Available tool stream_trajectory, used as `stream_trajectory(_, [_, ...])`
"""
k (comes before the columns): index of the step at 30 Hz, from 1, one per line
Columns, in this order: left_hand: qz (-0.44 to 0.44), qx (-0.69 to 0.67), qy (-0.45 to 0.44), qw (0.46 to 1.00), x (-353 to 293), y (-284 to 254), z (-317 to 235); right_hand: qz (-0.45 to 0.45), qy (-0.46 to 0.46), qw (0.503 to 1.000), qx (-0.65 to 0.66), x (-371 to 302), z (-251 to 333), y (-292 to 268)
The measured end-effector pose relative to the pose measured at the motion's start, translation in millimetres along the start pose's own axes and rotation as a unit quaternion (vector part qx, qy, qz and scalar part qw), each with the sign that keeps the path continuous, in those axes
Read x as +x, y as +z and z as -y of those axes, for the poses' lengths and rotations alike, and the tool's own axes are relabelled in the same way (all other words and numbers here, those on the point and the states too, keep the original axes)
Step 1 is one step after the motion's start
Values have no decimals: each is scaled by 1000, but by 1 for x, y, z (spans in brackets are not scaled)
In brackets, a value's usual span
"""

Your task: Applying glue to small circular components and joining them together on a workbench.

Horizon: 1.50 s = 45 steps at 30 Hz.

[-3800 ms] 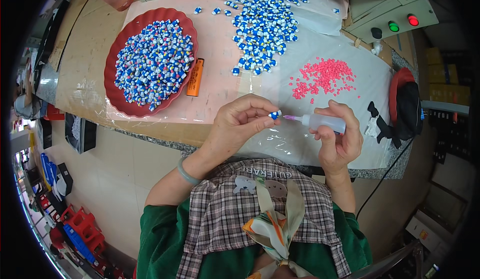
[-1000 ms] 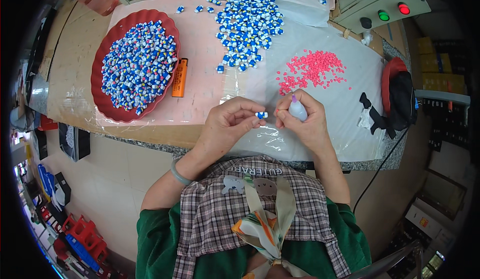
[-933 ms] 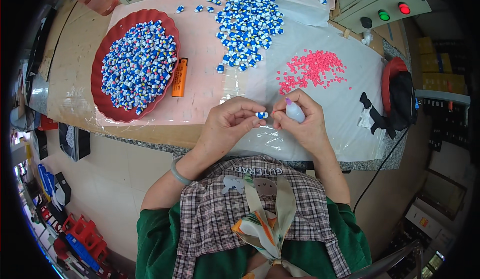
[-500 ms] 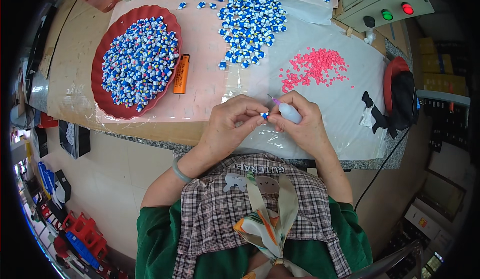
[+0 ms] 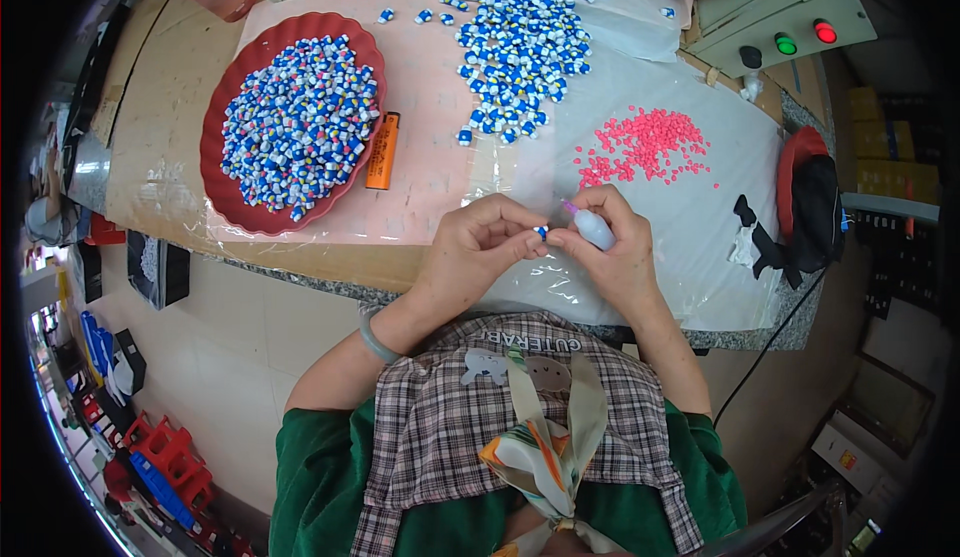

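Note:
Between thumb and fingertips, my left hand [image 5: 485, 242] pinches a small blue-and-white piece [image 5: 541, 231]. My right hand [image 5: 610, 247] is closed around a small squeeze bottle [image 5: 592, 227], pale with a purple tip, and its thumb and finger meet at the same little piece. Both hands touch at the fingertips over the near edge of the table. Beyond them lies a loose heap of similar blue-and-white pieces [image 5: 520, 57]. Scattered tiny pink pieces [image 5: 650, 142] are spread to the right, on the plastic sheet [image 5: 690, 227].
A red scalloped dish [image 5: 218, 182] full of blue-and-white pieces stands at left, beside an orange cylinder [image 5: 382, 152]. A grey machine [image 5: 800, 7] with green and red buttons occupies the back right. Black cloth items [image 5: 812, 207] lie near the right edge.
The table scene has shifted slightly right in view. The bottle's tip now points up and left beside the fingers, and my right fingertips have closed in on the small piece.

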<state>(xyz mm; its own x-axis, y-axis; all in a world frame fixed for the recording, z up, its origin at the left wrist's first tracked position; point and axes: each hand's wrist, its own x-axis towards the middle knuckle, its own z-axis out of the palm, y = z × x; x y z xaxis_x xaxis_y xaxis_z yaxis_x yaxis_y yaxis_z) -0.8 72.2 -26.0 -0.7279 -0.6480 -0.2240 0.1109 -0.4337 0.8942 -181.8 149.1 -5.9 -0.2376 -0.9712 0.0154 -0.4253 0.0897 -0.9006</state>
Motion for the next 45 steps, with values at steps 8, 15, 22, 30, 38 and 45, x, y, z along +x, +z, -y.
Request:
stream_trajectory(8, [-141, 151, 55, 977, 16, -32, -28, -23, 43, 992, 113, -1, -12, -4])
stream_trajectory(15, [-207, 487, 221, 820, 45, -41, -29, -11, 23, 997, 79, -2, -12, -3])
stream_trajectory(22, [-181, 472, 215, 836, 40, -49, -29, -8, 71, 988, 140, -3, -16, -10])
stream_trajectory(30, [-47, -89, -64, 993, 13, -17, -31, 16, 83, 938, 335, 1, 5, -21])
stream_trajectory(38, [-18, -123, -89, 988, 3, -1, -28, -96, 21, 955, 281, -2, 6, -25])
stream_trajectory(45, [-6, 108, 5, 994, -2, 3, -24, -132, -94, 980, 115, -8, 17, -25])
